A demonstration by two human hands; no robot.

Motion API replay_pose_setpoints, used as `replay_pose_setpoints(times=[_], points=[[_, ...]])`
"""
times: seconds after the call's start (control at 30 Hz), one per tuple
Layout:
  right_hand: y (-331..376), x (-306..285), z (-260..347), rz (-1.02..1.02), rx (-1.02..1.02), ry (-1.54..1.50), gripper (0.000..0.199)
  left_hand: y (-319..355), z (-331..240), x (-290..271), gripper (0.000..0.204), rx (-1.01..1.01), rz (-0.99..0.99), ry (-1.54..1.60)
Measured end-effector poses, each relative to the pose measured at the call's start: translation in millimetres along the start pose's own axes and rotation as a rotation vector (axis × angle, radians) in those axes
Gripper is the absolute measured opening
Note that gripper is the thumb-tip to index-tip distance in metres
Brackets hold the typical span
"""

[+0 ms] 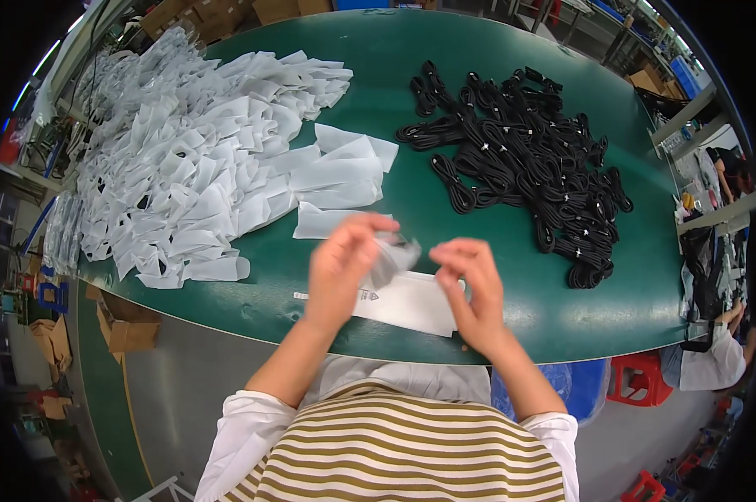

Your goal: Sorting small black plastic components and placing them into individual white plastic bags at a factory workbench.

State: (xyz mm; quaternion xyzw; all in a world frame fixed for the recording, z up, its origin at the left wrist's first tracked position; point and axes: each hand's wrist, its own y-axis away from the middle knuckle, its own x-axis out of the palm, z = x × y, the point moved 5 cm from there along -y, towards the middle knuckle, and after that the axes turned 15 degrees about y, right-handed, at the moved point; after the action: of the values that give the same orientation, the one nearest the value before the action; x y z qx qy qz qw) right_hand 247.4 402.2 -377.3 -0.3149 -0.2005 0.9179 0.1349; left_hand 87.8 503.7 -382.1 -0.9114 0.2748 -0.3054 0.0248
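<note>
My left hand (340,268) is raised over the near edge of the green table (395,67) and pinches the top of a small clear plastic bag (395,255). My right hand (472,289) is just right of it, fingers curled close to the bag's other edge; I cannot tell if it touches the bag. Under both hands lies a flat white bag (407,305) on the table. A big heap of white and clear bags (194,159) covers the table's left half. A pile of coiled black cables (528,159) lies on the right half.
Cardboard boxes (131,335) stand on the floor at the left. A blue bin (574,385) and a red stool (641,376) sit below the table on the right. Another person (712,360) is at the far right beside shelving.
</note>
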Motion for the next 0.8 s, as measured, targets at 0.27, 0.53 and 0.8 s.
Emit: replay_pose_setpoints(times=[0.27,0.53,0.8], points=[[-67,3,-109,-0.183,-0.025,0.984,0.028,-63,-34,-53,0.011,0.328,-0.146,-0.478],[-57,-8,-89,-0.193,-0.051,0.984,0.027,-48,-14,-26,0.016,0.644,-0.003,-1.168],[36,-38,-58,-0.112,0.393,0.273,0.020,45,69,39,0.018,0.187,0.573,-0.910]])
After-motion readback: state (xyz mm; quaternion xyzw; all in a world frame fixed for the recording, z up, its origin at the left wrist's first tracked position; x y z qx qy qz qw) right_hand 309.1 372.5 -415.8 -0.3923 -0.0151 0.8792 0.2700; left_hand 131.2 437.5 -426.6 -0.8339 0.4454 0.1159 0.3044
